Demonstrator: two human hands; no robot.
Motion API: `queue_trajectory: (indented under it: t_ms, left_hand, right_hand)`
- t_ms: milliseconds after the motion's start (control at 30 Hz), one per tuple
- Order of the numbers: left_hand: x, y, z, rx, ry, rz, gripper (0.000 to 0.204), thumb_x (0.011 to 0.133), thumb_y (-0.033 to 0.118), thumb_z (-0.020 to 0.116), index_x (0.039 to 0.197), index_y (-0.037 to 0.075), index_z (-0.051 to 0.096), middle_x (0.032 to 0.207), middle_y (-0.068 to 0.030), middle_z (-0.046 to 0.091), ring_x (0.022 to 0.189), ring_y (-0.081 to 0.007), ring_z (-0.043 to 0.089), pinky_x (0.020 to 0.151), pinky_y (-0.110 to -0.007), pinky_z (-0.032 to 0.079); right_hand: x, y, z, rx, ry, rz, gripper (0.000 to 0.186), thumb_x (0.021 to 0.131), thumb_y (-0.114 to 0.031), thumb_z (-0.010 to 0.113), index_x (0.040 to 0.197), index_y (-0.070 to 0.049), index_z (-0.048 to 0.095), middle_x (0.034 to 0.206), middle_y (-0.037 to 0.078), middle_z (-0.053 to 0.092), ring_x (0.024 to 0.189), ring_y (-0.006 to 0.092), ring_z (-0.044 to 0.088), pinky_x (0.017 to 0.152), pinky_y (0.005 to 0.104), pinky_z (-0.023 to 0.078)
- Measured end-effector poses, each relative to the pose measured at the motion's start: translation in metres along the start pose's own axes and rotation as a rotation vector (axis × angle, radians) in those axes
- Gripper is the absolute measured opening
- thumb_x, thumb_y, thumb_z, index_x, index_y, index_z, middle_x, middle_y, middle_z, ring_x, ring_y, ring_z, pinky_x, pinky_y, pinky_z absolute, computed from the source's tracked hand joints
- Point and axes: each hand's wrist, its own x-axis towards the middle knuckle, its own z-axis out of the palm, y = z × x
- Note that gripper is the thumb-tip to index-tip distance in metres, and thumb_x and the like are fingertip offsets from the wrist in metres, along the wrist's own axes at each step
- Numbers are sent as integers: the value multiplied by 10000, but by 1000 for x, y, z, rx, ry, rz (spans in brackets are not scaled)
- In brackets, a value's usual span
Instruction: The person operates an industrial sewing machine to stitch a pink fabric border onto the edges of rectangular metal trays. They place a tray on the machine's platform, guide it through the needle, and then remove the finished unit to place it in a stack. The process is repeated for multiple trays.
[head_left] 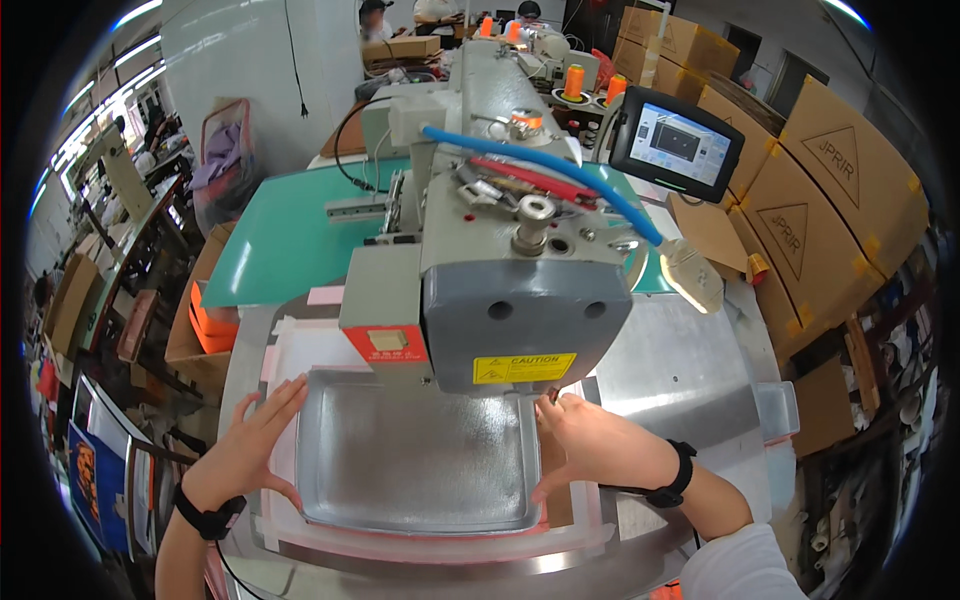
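Observation:
A shallow rectangular silver-grey metal tray (430,460) lies flat beneath the head of a large sewing machine (525,325). My left hand (245,450) rests along its left rim, fingers stretched forward and thumb spread toward the near corner. On the other side, my right hand (600,440) is at the right rim, its thumb low on the edge and its bent fingers farther forward, under the machine head. Thumb and fingers of that hand are apart; its fingertips are partly hidden. The tray's far edge is partly covered by the machine. Under it is a white sheet with pink-taped borders (350,545).
A lit control screen (675,143) stands at right behind a small lamp (690,275) on a blue hose. Cardboard boxes (835,165) are stacked farther right. Green panels (290,235) lie behind the machine. A clear plastic bin (777,410) hangs at the table's right edge.

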Motion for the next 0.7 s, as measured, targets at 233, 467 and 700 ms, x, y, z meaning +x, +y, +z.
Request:
queue_trajectory:
  t_ms: [233,467,700]
  left_hand:
    - [0,0,6,-47,39,-23,1393,374,503,859,1513,50,198,1579,-110,223,1459,-261,211,1164,-509,189]
    - [3,1,1,-83,30,-18,1394,364,503,851,1516,60,200,1584,-109,207,1459,-273,207,1162,-535,180]
    - [6,2,6,-133,38,-52,1436,292,441,855,1525,96,204,1583,-99,212,1444,-281,234,1163,-533,183]
  right_hand:
    - [1,2,3,4,56,-57,1017,606,-515,859,1212,142,375,910,279,551,896,388,575,795,409,491]
    - [2,-2,-1,-12,-7,14,1108,604,-521,863,1300,135,303,922,283,552,914,399,574,792,414,492]
    - [1,1,0,-18,-37,83,1138,590,-512,872,1347,109,293,1017,284,553,997,414,571,848,418,490]
